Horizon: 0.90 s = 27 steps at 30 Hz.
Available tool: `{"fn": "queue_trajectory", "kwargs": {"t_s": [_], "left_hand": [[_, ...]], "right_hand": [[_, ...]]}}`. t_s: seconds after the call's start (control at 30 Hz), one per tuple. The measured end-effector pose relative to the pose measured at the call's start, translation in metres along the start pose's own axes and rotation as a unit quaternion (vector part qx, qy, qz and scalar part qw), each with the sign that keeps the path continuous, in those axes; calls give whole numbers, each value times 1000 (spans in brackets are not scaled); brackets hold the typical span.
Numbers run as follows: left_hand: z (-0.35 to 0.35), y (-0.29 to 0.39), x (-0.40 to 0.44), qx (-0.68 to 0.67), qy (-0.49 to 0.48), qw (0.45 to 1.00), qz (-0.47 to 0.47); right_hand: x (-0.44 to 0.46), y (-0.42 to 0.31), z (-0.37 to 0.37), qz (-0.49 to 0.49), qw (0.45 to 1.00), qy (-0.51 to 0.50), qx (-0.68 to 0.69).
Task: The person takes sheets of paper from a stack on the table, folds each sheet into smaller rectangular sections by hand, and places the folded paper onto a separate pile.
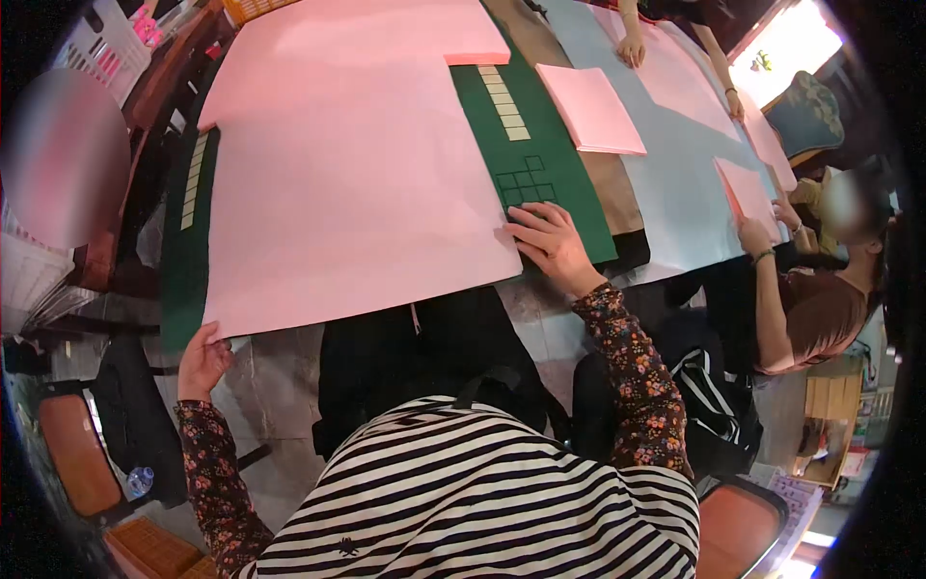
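A large pink sheet of paper [347, 203] lies across the green mat [588, 217] before me. My left hand [205, 361] pinches the sheet's near left corner between thumb and fingers. At the sheet's right edge, near its close right corner, my right hand [550, 241] rests with its fingers stretched over the mat and touching the paper; its thumb is hidden. Beyond it, black grid lines [526, 181] and a row of cream rectangles [503, 104] mark the mat. More pink paper [386, 39] lies at the far side of the sheet.
To the right, a stack of folded pink paper [593, 108] sits by a pale blue table surface [666, 217]. A co-worker [820, 309] there holds folded pink paper [745, 188], and another person's hands [632, 50] reach over pink sheets. Stools [77, 454] stand behind me.
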<state>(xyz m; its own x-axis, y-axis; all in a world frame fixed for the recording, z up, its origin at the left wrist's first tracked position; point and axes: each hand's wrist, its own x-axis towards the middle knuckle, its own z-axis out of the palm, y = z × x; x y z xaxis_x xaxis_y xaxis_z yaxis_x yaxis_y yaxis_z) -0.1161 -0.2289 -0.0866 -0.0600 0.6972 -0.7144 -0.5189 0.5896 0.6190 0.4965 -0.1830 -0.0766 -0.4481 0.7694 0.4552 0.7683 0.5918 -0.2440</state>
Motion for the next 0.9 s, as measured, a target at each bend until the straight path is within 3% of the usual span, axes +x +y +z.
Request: {"fn": "queue_trajectory", "kwargs": {"t_s": [0.27, 0.67, 0.9], "left_hand": [[-15, -9, -1, 7, 15, 998, 57], [-16, -13, 10, 11, 46, 995, 83], [-20, -9, 9, -7, 26, 996, 81]], "right_hand": [[11, -4, 2, -39, 997, -51, 44], [-33, -11, -20, 53, 993, -63, 84], [-24, -30, -3, 3, 997, -75, -4]]}}
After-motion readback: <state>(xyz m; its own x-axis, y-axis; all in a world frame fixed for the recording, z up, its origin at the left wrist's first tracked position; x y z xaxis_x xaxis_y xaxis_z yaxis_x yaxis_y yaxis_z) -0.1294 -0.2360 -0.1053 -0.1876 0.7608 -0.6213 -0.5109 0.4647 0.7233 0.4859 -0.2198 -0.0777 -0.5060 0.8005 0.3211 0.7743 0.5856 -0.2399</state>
